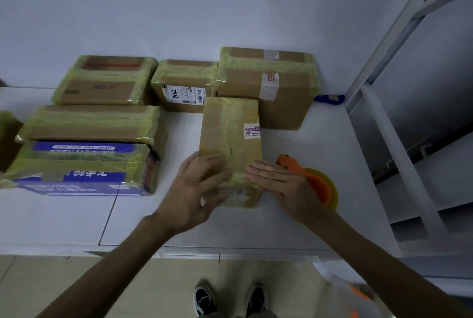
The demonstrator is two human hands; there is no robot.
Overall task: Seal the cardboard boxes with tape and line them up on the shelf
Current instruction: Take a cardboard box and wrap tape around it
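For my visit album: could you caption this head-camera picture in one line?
Left hand and right hand touch a taped cardboard box on the white shelf, orange tape dispenser alongside.

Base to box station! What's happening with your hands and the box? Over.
Left grip flat on taped box, near end. Right grip flat against its right side. Tape dispenser lying beside right grip.

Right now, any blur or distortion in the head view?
Head view: left hand motion-blurred on the narrow box; right hand sharper; wide-angle bows the shelf and tilts the metal frame at right; light dim and bluish, no glare.
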